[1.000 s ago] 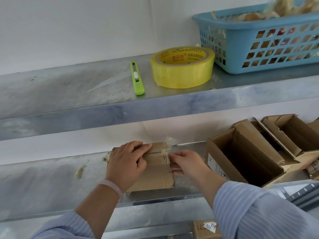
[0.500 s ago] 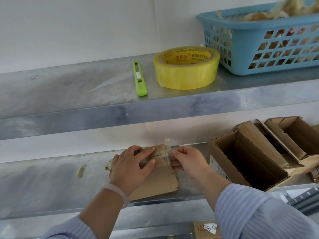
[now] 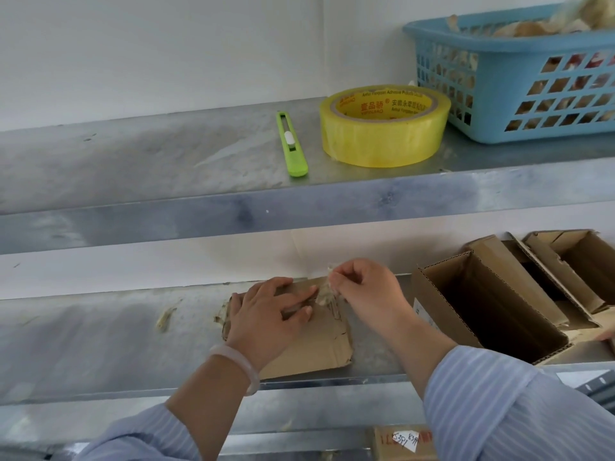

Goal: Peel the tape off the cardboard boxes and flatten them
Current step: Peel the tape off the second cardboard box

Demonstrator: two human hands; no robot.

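Just right of my arm stand open boxes [image 3: 482,301]; a tape roll [image 3: 384,126], cutter [image 3: 292,144] and basket [image 3: 519,94] sit overhead. My left hand [image 3: 266,321] presses straight fingers on the flattened box [image 3: 319,347] (on the lower shelf [image 3: 100,327]); my right hand [image 3: 366,287] pinches the tape strip [image 3: 324,296], lifted higher than before.

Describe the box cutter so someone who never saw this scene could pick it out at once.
On the upper metal shelf, a blue basket stands at the right with a yellow tape roll beside it. The box cutter lies flat just left of that roll, not touching it. It alone is slim and lime green, with a white slider.
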